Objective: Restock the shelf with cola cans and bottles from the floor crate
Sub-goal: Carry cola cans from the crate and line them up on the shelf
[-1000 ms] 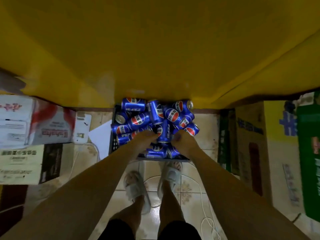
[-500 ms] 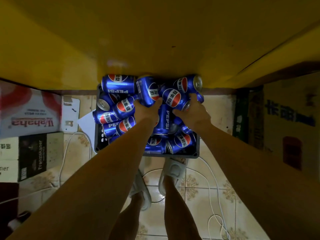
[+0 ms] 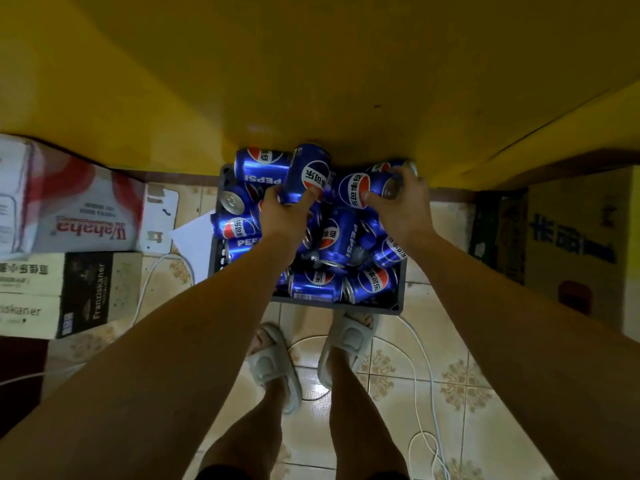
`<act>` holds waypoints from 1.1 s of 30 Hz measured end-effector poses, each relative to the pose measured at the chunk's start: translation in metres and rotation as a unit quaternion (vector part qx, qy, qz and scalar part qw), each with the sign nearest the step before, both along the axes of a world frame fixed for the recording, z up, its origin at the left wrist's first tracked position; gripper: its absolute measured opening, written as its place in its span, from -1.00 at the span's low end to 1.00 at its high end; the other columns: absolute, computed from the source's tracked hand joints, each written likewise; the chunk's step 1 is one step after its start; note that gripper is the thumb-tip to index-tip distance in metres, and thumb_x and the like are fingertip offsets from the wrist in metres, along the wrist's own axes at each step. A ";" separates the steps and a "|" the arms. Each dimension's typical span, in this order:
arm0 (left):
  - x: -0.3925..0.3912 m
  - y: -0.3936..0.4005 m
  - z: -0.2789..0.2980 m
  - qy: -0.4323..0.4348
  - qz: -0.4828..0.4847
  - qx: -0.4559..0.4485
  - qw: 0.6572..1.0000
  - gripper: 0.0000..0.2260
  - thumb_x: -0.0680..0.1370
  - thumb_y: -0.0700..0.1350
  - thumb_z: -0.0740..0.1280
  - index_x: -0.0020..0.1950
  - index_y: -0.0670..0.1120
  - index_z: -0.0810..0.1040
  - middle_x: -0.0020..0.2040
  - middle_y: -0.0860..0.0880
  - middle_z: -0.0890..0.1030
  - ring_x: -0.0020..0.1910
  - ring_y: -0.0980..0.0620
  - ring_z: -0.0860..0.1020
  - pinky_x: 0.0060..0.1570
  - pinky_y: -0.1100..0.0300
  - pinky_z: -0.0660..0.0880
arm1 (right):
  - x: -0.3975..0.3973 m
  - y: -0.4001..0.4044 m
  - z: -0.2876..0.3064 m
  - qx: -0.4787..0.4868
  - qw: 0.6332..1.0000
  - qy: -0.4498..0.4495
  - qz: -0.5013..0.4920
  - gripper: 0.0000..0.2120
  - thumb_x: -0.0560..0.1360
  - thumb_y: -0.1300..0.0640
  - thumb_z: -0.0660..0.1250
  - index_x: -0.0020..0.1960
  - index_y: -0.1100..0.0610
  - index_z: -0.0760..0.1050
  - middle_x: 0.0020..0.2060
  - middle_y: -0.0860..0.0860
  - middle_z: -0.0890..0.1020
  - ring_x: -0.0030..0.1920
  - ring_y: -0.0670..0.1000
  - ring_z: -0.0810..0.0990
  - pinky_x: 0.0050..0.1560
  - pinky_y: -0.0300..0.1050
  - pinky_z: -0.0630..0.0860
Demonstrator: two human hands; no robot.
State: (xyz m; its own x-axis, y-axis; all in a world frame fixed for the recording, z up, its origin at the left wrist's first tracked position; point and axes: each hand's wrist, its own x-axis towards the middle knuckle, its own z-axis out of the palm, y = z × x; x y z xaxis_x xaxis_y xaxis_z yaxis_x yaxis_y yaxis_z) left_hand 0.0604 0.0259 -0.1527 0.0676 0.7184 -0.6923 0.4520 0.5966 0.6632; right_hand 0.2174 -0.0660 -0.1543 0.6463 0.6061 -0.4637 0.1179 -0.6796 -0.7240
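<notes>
Since half a second ago: both hands raised a little above the heap, each with a can now clear of the pile.

Left hand [image 3: 282,216]: fingers and thumb curled round a blue Pepsi can [image 3: 308,174], held nearly upright, logo facing up toward camera. Firm wrap, no gap visible.

Right hand [image 3: 403,206]: thumb and fingers closed round a second Pepsi can [image 3: 363,188], held on its side, silver end toward the palm. A further can [image 3: 388,166] just behind the fingertips; contact with it cannot be told.

Dark plastic crate [image 3: 398,308]: on the tiled floor [image 3: 450,375], against the base of the yellow wall [image 3: 311,81], directly ahead of two grey slippers [image 3: 273,362]. Heaped with loose Pepsi cans [image 3: 337,237] lying at mixed angles, some end-up. Bottles not made out.

Left of crate: white Wahaha carton [image 3: 69,209], Franziskaner boxes [image 3: 69,292] below it, white sheet [image 3: 192,240] touching the crate side. Right of crate: green and yellow cartons [image 3: 571,244]. White cable [image 3: 420,393] trailing over the tiles.
</notes>
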 end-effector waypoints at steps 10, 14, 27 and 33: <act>-0.102 -0.007 0.231 -0.040 -0.036 0.090 0.994 -0.37 0.33 0.15 0.59 0.32 0.08 0.44 0.17 0.06 0.54 0.14 -0.06 0.59 0.11 -0.12 0.60 | -0.061 -0.040 0.245 0.076 0.995 0.036 0.051 -0.46 0.42 0.13 0.56 0.35 0.02 0.47 0.26 0.04 0.37 0.12 -0.15 0.48 0.12 -0.31 0.56; -0.139 -0.009 0.326 -0.141 0.040 0.104 0.984 -0.52 0.51 -0.05 0.49 0.34 -0.04 0.36 0.09 0.10 0.53 0.00 0.12 0.62 -0.12 0.20 0.62 | -0.093 -0.053 0.342 0.116 0.991 0.060 -0.014 -0.41 0.41 0.13 0.57 0.37 0.02 0.40 0.24 -0.07 0.44 0.07 -0.15 0.53 -0.12 -0.39 0.56; -0.183 -0.018 0.482 -0.519 0.191 0.031 0.832 -0.55 0.58 0.26 0.23 0.12 -0.10 0.60 -0.04 -0.11 0.65 -0.10 -0.08 0.64 0.01 -0.01 0.57 | -0.195 -0.019 0.497 0.360 0.792 0.459 -0.180 -0.70 0.59 -0.01 0.29 0.18 0.19 0.51 0.02 0.12 0.67 0.10 0.08 0.62 0.26 0.07 0.52; -0.216 -0.034 0.495 -0.530 0.226 0.015 0.817 -0.41 0.54 0.37 0.19 0.06 -0.15 0.62 -0.06 -0.17 0.62 -0.17 -0.18 0.60 -0.08 -0.01 0.56 | -0.216 0.001 0.522 0.273 0.759 0.588 -0.070 -0.35 0.44 -0.37 0.29 0.21 0.17 0.55 0.06 0.16 0.69 0.01 0.20 0.69 0.22 0.21 0.53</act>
State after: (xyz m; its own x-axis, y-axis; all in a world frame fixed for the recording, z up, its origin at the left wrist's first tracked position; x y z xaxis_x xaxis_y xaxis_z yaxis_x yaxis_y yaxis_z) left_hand -0.1556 -0.0081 0.3427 0.3423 0.8510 -0.3983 -0.6478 0.5208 0.5559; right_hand 0.0012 -0.0649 0.3676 0.0569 0.8781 -0.4751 -0.8727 -0.1874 -0.4509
